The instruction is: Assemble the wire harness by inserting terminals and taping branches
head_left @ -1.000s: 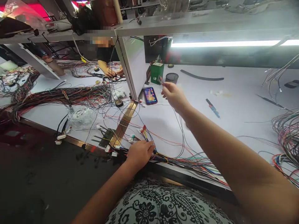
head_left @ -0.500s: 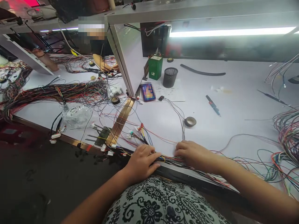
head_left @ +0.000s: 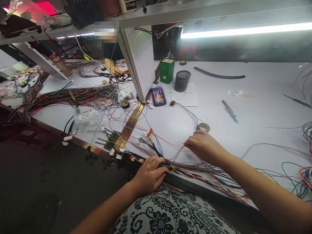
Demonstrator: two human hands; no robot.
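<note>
My left hand is closed around a bundle of wires along the front edge of the table. To its right and a little farther back, my right hand pinches a few thin dark wires that rise out of the bundle. Beyond that hand these wires run back to a small black connector. White connectors lie at the bundle's left end. Red connectors and a green-and-white connector sit on branches just behind my left hand. A tape roll lies right behind my right hand.
A green box, a black mesh cup and a pixelated item stand or lie farther back. A cutter-like tool lies at right. Past the divider, a co-worker's hand is among wires. A thick wire bundle lies left.
My right hand has lifted off the bundle and moved back, drawing the thin wires up from it. My left hand stays on the bundle. The view has shifted slightly.
</note>
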